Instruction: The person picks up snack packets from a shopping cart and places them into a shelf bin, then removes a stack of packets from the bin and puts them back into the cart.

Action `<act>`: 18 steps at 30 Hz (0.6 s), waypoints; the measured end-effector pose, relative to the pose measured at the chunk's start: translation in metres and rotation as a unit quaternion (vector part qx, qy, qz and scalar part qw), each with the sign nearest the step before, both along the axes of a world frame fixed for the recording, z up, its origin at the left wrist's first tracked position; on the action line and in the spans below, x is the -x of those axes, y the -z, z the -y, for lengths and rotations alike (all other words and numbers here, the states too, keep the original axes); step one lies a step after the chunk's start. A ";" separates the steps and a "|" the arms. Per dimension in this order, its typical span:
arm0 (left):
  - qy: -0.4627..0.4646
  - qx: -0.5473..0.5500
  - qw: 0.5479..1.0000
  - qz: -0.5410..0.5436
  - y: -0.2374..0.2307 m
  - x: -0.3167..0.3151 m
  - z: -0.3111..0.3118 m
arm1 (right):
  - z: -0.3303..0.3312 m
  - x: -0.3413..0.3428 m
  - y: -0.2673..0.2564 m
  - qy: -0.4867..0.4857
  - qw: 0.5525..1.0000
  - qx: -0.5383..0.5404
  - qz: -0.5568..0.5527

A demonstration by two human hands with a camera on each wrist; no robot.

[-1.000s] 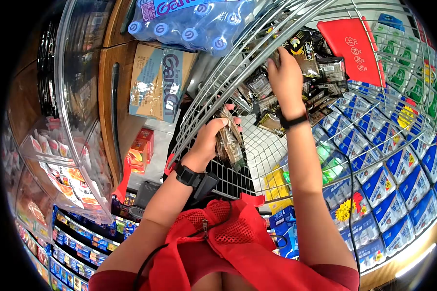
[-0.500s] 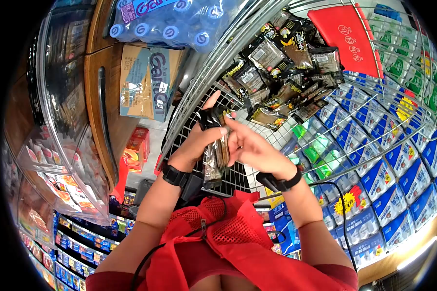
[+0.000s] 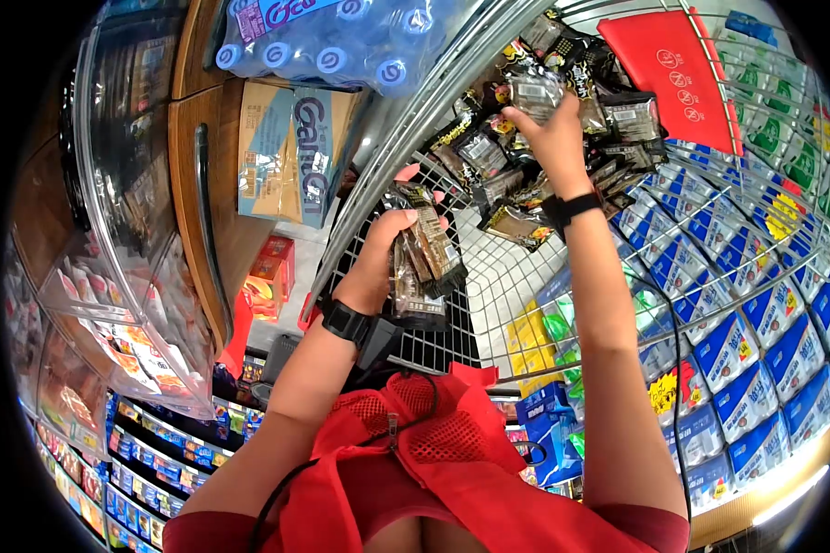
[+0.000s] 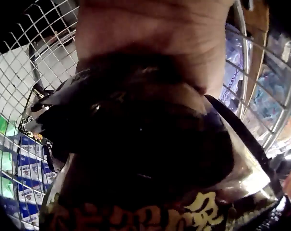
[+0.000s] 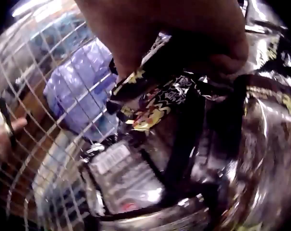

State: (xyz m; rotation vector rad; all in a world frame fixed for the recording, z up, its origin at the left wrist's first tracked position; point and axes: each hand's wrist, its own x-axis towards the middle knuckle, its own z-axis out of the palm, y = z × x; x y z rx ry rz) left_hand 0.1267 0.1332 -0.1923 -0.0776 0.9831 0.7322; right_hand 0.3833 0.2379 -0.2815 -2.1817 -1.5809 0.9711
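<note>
The left hand [image 3: 373, 263] grips a small stack of black and clear snack packets [image 3: 424, 249] over the near end of a wire cart; its palm and a dark packet [image 4: 136, 149] fill the left wrist view. The right hand [image 3: 560, 138] reaches into the pile of similar packets [image 3: 498, 175] in the cart and pinches a clear-fronted packet [image 3: 535, 95] at the top of the pile. In the right wrist view the fingers of the right hand [image 5: 174, 33] close on a black wrapper with yellow print [image 5: 155, 108]; part of the grip is in shadow.
The wire cart [image 3: 516, 323] has a red panel [image 3: 670, 78] at its far side. Shrink-wrapped bottles [image 3: 332, 46] and a cardboard carton [image 3: 290, 152] stand at the left by wooden bins. Stacked blue-and-white packs [image 3: 742, 346] lie beyond the cart on the right.
The right hand came back to the left hand's stack, then moved up and right to the pile, where it took hold of a packet. The left hand's packets now lie fanned at an angle.
</note>
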 end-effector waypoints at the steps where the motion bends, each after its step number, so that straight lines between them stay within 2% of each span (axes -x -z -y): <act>1: -0.012 -0.015 0.999 -0.028 -0.003 -0.004 -0.001 | 0.005 -0.003 -0.005 0.095 0.988 0.045 -0.116; 2: -0.025 -0.029 0.998 -0.056 -0.007 -0.008 -0.002 | 0.015 -0.002 -0.003 0.156 0.981 -0.025 -0.109; 3: -0.016 -0.072 0.994 -0.084 -0.003 -0.008 0.003 | 0.022 -0.003 -0.018 0.291 0.912 0.015 -0.290; 4: 0.009 -0.155 0.978 -0.138 -0.003 -0.009 0.006 | 0.034 -0.002 -0.034 0.409 0.790 0.057 -0.454; 5: 0.027 -0.232 0.952 -0.198 -0.004 -0.010 0.008 | 0.061 -0.012 -0.033 0.399 0.608 0.144 -0.671; 7: 0.062 -0.426 0.843 -0.322 0.007 -0.012 0.018 | 0.104 -0.005 -0.062 0.395 0.363 0.247 -0.807; 9: 0.106 -0.537 0.768 -0.334 0.001 -0.012 0.010 | 0.100 0.064 -0.134 0.494 0.503 0.314 -0.636; 10: 0.138 -0.589 0.727 -0.326 -0.008 -0.011 0.000 | 0.096 0.090 -0.158 0.535 0.625 0.339 -0.457; 11: 0.219 -0.590 0.717 -0.299 -0.015 -0.010 0.000 | 0.103 0.091 -0.160 0.506 0.650 0.316 -0.470; 12: 0.208 -0.592 0.734 -0.260 -0.011 -0.017 0.006 | 0.112 0.091 -0.155 0.475 0.674 0.292 -0.484; 13: 0.247 -0.577 0.734 -0.260 -0.012 -0.016 0.007 | 0.124 0.095 -0.137 0.465 0.651 0.274 -0.534; 14: 0.286 -0.560 0.733 -0.261 -0.013 -0.014 0.007 | 0.135 0.091 -0.129 0.463 0.597 0.346 -0.557; 15: 0.321 -0.569 0.708 -0.269 -0.015 -0.012 0.004 | 0.137 0.089 -0.128 0.464 0.569 0.359 -0.576; 16: 0.321 -0.570 0.707 -0.269 -0.018 -0.012 0.002 | 0.138 0.088 -0.127 0.465 0.541 0.371 -0.595; 18: 0.383 -0.533 0.708 -0.262 -0.023 -0.016 0.001 | 0.129 0.088 -0.138 0.480 0.547 0.398 -0.559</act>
